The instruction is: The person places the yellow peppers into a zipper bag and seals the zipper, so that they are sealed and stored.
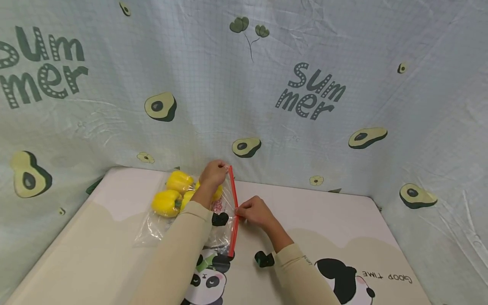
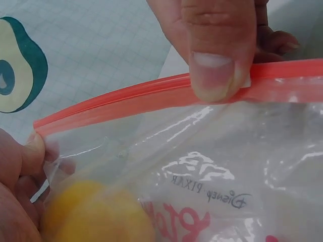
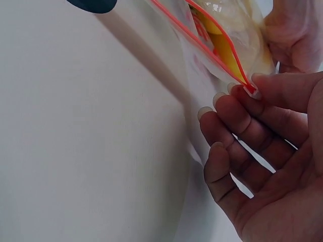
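Note:
A clear zipper bag (image 1: 225,235) lies on the table with several yellow bell peppers (image 1: 166,203) inside. Along its right side runs a red zip strip (image 1: 234,237). My left hand (image 1: 214,174) pinches the far corner of the bag, at the strip's end in the left wrist view. Partway along the strip, my right hand (image 1: 256,210) pinches a small white slider (image 3: 251,91) between thumb and index finger, its other fingers loosely bent. In the right wrist view the two red edges stand apart beyond the slider. Mirrored print (image 2: 209,191) shows through the plastic.
The pale table (image 1: 305,224) carries panda drawings and lettering. A hanging cloth (image 1: 206,72) with avocado prints rises behind it and along both sides.

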`<state>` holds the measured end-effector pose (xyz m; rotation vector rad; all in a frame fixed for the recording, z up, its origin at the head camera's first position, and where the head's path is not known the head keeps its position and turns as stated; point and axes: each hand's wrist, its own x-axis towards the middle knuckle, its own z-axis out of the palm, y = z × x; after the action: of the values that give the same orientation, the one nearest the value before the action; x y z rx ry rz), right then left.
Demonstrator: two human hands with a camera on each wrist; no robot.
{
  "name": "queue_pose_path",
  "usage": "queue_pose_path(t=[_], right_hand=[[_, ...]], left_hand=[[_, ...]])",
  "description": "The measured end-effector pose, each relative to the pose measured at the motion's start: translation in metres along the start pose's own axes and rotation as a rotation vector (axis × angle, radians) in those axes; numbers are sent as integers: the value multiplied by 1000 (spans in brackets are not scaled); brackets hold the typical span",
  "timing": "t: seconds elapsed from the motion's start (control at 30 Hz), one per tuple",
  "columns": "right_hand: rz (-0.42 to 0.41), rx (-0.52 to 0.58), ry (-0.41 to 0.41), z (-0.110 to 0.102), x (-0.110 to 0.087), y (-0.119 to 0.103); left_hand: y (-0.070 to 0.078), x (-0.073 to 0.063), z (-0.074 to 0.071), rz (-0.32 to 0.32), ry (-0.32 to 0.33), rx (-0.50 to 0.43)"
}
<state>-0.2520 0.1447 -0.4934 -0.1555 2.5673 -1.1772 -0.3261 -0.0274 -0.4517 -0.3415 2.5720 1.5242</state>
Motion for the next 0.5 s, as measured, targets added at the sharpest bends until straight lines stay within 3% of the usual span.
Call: queue_pose_path(t=[0.5], right_hand=[[-33,-4,-44,-3,-6,3]], left_hand=[[-1,4,2,-3,21,33]])
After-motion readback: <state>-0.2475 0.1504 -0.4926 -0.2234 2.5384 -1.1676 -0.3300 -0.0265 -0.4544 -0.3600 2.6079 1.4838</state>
